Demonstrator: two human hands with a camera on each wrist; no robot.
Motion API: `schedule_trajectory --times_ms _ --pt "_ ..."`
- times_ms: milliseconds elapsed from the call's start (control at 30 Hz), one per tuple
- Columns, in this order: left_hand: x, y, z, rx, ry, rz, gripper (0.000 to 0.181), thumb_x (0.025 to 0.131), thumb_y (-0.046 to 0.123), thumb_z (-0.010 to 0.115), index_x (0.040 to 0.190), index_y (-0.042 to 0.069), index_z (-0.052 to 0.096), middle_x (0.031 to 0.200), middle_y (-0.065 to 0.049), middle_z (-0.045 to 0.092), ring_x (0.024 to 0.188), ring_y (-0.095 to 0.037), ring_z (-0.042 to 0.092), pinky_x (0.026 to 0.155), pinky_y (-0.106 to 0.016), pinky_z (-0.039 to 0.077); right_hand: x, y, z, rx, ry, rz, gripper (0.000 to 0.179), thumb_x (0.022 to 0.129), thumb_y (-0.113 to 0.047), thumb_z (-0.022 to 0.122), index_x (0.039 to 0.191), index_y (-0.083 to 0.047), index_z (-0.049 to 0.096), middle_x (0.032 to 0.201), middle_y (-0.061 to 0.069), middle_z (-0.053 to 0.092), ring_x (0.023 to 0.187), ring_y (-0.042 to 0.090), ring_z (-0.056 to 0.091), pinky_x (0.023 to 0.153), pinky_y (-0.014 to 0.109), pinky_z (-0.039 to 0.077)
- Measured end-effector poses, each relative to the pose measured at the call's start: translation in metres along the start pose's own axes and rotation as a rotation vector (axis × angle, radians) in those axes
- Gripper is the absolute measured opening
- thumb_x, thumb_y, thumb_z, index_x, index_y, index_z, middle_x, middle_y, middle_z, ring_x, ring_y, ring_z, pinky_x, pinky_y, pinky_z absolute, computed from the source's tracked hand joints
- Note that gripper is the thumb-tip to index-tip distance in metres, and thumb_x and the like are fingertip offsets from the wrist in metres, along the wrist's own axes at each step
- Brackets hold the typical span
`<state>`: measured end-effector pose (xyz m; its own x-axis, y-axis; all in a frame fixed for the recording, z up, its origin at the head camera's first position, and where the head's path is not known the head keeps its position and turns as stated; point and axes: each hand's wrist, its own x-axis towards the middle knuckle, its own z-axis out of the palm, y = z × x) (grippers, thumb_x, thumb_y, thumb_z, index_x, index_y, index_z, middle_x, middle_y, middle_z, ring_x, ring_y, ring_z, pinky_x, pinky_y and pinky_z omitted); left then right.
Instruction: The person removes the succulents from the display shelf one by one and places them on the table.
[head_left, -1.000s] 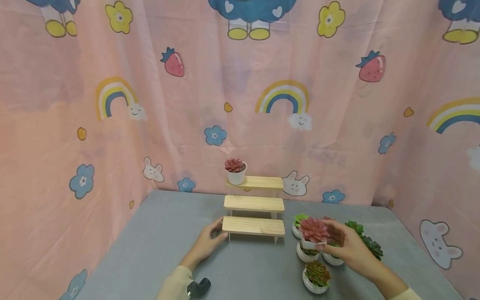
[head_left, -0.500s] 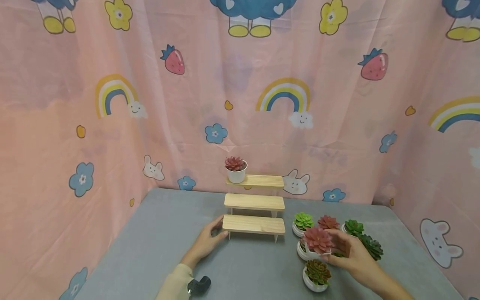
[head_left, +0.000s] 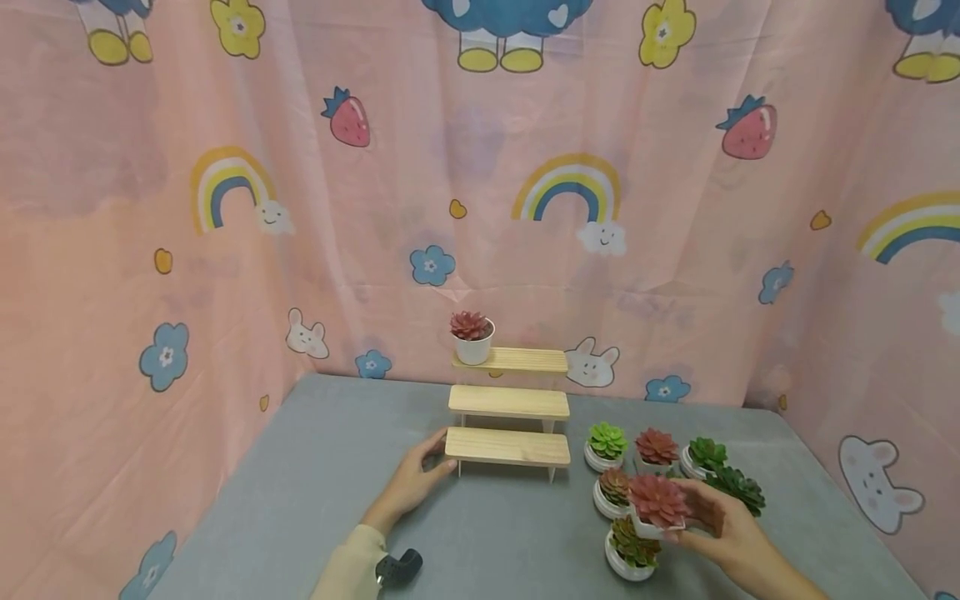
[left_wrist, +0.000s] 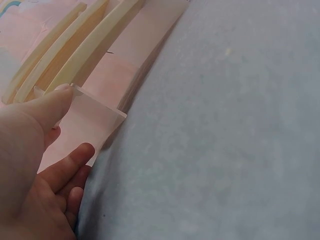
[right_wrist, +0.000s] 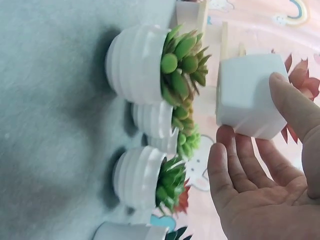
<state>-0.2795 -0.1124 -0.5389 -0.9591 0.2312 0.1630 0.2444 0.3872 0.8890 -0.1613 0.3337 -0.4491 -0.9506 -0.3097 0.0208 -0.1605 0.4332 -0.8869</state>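
Note:
My right hand [head_left: 723,529] holds a potted succulent [head_left: 657,502] with pinkish-red leaves, its square white pot pinched between thumb and fingers. In the right wrist view, that white pot [right_wrist: 252,95] is raised off the table. At the left end of a three-step display stand [head_left: 507,447], my left hand [head_left: 412,479] grips the lowest step's side. The left wrist view has the thumb at the top corner of its translucent side panel [left_wrist: 82,125], with the fingers beside the panel. Another red succulent [head_left: 472,337] in a round white pot stands on the left of the top step.
Several potted succulents stand on the grey table right of the stand: a bright green one [head_left: 606,444], a red one [head_left: 656,450], a brownish one [head_left: 613,492], a green-brown one [head_left: 630,554] and dark green ones [head_left: 738,490]. A pink printed curtain [head_left: 480,167] hangs behind.
My right hand has carried the pinkish-red succulent to the right and toward me, lower in the head view, uncovering pots behind it. The left hand stays at the stand.

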Motion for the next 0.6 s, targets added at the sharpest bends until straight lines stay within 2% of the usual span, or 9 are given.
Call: schedule_trajectory --times_ms 133,167,233,300,367,500,567,600 --pt "0.0 0.0 0.0 -0.003 0.005 -0.009 0.069 0.097 0.036 0.067 0.154 0.007 0.042 0.144 -0.021 0.058 0.139 -0.043 0.048 0.114 -0.065 0.035 -0.005 0.008 -0.005 0.034 -0.015 0.04 0.06 0.098 -0.007 0.063 0.144 0.019 0.034 0.113 -0.038 0.056 0.103 -0.015 0.06 0.083 0.019 0.057" --pt "0.0 0.0 0.0 -0.001 0.005 -0.005 0.069 0.097 0.036 0.067 0.154 0.006 0.042 0.143 -0.022 0.058 0.138 -0.044 0.049 0.114 -0.065 0.035 -0.007 0.01 -0.006 0.057 -0.019 0.038 0.056 0.099 -0.007 0.063 0.146 0.011 0.039 0.113 -0.038 0.057 0.102 -0.014 0.061 0.083 0.019 0.057" --pt "0.001 0.001 -0.001 -0.006 0.006 -0.008 0.069 0.097 0.035 0.067 0.154 0.006 0.042 0.143 -0.022 0.058 0.138 -0.043 0.049 0.114 -0.065 0.035 -0.009 0.014 -0.009 0.11 -0.034 0.034 0.048 0.099 -0.004 0.061 0.145 -0.012 0.049 0.113 -0.038 0.058 0.103 -0.013 0.062 0.083 0.019 0.058" --pt "0.001 0.001 -0.001 -0.004 0.006 -0.006 0.069 0.097 0.036 0.067 0.154 0.006 0.042 0.143 -0.022 0.058 0.138 -0.043 0.049 0.114 -0.065 0.035 -0.012 0.018 -0.013 0.153 -0.05 0.032 0.05 0.099 -0.002 0.06 0.135 -0.035 0.052 0.114 -0.038 0.059 0.103 -0.011 0.063 0.082 0.02 0.058" --pt "0.002 0.001 -0.001 -0.001 0.005 -0.007 0.069 0.097 0.036 0.067 0.154 0.007 0.042 0.143 -0.021 0.058 0.138 -0.043 0.049 0.114 -0.065 0.035 -0.015 0.021 -0.016 0.158 -0.045 0.045 0.052 0.099 -0.002 0.061 0.126 -0.045 0.05 0.112 -0.037 0.059 0.101 -0.01 0.064 0.082 0.02 0.058" --pt "0.003 0.001 -0.002 -0.004 0.008 -0.007 0.068 0.098 0.037 0.066 0.154 0.008 0.042 0.145 -0.02 0.057 0.139 -0.043 0.048 0.114 -0.066 0.035 -0.019 0.026 -0.023 0.105 -0.028 0.037 0.048 0.098 -0.003 0.062 0.129 -0.035 0.049 0.11 -0.037 0.059 0.099 -0.01 0.064 0.081 0.019 0.058" --pt "0.003 0.001 -0.003 -0.004 0.008 -0.007 0.069 0.097 0.037 0.066 0.154 0.008 0.042 0.146 -0.02 0.056 0.139 -0.043 0.048 0.114 -0.065 0.035 -0.021 0.029 -0.027 0.109 -0.04 0.047 0.048 0.099 -0.002 0.061 0.13 -0.036 0.049 0.111 -0.037 0.06 0.1 -0.01 0.064 0.082 0.019 0.058" --pt "0.003 0.002 -0.003 -0.003 0.009 -0.007 0.069 0.097 0.037 0.066 0.154 0.008 0.041 0.146 -0.02 0.056 0.139 -0.043 0.048 0.114 -0.065 0.035 -0.021 0.03 -0.029 0.11 -0.05 0.052 0.047 0.099 -0.002 0.06 0.134 -0.031 0.049 0.112 -0.036 0.06 0.101 -0.01 0.064 0.082 0.02 0.058"
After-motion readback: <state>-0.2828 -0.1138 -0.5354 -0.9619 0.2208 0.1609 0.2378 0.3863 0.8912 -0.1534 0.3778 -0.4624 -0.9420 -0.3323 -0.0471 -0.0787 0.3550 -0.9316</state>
